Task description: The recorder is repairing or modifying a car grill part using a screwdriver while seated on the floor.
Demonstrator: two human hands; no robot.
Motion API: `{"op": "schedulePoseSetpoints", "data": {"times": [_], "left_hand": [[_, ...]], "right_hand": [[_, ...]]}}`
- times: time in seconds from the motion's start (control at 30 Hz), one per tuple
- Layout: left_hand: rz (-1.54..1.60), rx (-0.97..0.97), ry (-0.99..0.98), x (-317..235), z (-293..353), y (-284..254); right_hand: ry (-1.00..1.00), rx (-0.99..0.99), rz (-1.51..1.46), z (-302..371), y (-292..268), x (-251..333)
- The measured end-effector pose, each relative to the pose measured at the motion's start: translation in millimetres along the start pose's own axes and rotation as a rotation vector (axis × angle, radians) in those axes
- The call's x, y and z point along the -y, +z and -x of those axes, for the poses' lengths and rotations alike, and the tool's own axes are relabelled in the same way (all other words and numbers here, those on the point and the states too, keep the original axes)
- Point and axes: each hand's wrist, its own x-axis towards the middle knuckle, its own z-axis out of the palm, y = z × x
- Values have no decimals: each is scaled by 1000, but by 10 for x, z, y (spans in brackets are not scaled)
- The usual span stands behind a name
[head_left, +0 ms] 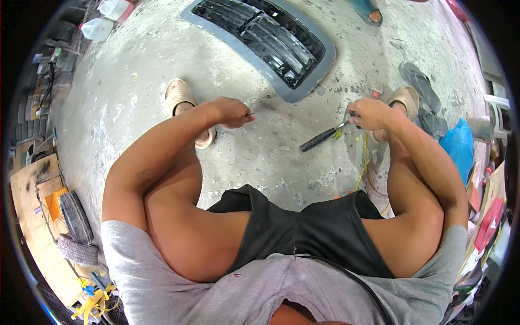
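My left hand (234,112) is closed over the concrete floor, in front of my left foot. A thin dark piece (250,114) sticks out between its fingertips, too small to name. My right hand (370,114) is closed around one end of a hand tool (319,140) with a long black handle and a bright metal part near my fingers. The tool slants down to the left, and its kind is partly hidden by my hand. Beyond both hands lies a curved grey-framed panel with black slatted vents (279,40), apart from them.
A sandal (420,84) and a blue plastic bag (459,146) lie to the right. A yellowish cord (364,168) runs by my right leg. Plastic jugs (97,29) stand at far left, above wooden boards (33,200) and tires (77,249). Another person's foot (374,17) is at the top.
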Motion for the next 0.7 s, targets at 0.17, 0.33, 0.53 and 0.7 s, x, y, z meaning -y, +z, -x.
{"op": "schedulePoseSetpoints", "data": {"times": [0.17, 0.33, 0.53, 0.7], "left_hand": [[9, 8, 11, 6, -15, -17], [34, 5, 38, 2, 29, -30], [11, 17, 22, -27, 44, -42], [-18, 34, 24, -25, 42, -42]], "right_hand": [[4, 10, 13, -2, 7, -14], [73, 53, -14, 11, -80, 85], [51, 19, -15, 25, -60, 71], [74, 48, -22, 24, -100, 121]]}}
